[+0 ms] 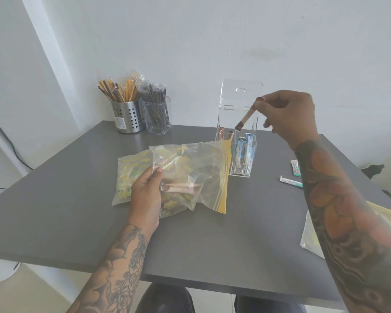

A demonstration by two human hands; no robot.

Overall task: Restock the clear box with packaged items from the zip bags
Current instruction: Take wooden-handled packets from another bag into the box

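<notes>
Left hand (146, 190) grips crinkled zip bag (190, 177); right hand (287, 114) pinches slim brown stick packet (245, 119).

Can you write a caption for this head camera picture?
Right hand lowers a brown packet into the clear box.

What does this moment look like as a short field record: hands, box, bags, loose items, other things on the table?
left hand: grips the zip bag lying on the table
right hand: pinches a brown packet tilted above the clear box
box contents: blue and white packets on the right side, a few brown ones on the left
loose items: two packets on the table right of the box
second bag: at the right edge, partly hidden by the forearm
back of table: metal holder and clear cup, both holding sticks
</notes>
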